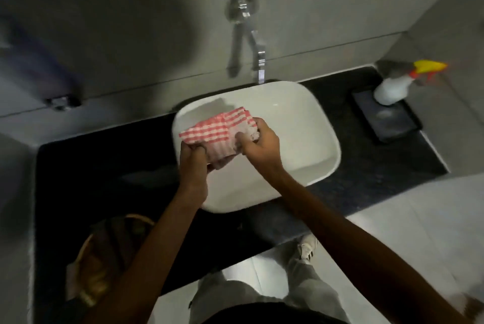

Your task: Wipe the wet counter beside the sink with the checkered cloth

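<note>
Both hands clamp the folded checkered cloth [220, 135] over the sink [301, 124]: left hand [193, 156] on its near edge, right hand [259, 144] on its right end. Keep it folded into a flat pad, then press it on the dark counter [104, 166] at left. Any wetness there is hard to make out in the dim, blurred view.

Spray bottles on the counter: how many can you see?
1. The spray bottle with a yellow nozzle stands on a dark tray at the far right of the counter, right of the sink. Others may lie outside the view.
</note>
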The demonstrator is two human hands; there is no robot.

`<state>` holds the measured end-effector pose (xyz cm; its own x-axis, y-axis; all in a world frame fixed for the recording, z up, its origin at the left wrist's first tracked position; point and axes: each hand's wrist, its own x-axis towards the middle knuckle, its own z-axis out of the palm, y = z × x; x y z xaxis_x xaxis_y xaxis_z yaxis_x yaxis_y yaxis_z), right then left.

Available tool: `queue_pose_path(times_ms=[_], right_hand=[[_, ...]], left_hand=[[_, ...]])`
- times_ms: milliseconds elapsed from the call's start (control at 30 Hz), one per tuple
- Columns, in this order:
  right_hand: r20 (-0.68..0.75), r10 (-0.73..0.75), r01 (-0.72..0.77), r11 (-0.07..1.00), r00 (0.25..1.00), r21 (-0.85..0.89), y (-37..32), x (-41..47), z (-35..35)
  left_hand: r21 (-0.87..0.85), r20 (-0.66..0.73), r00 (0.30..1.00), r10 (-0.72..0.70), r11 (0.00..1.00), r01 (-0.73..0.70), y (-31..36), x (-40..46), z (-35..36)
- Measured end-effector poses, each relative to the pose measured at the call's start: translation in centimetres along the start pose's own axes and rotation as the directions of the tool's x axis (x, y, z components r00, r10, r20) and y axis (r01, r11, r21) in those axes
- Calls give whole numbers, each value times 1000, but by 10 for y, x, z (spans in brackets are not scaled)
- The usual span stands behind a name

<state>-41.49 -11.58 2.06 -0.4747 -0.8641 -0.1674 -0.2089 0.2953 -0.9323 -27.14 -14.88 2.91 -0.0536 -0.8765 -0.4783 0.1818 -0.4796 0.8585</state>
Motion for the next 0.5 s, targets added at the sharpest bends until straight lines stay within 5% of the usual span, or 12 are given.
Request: queue_pose_path(times_ms=[133, 300, 500], right_hand=[[-193, 126, -126, 992, 973, 16, 52, 46, -148], [-360, 238, -207, 971, 902, 122, 145, 106, -318], [-414, 344, -394, 918, 843, -41, 216, 173, -457]], left_hand=[[78, 233, 968, -88, 994, 72, -43, -11, 145], [187, 359, 890, -281, 956, 227, -121, -17, 328], [327, 319, 825, -467, 871, 366, -198, -5, 494]])
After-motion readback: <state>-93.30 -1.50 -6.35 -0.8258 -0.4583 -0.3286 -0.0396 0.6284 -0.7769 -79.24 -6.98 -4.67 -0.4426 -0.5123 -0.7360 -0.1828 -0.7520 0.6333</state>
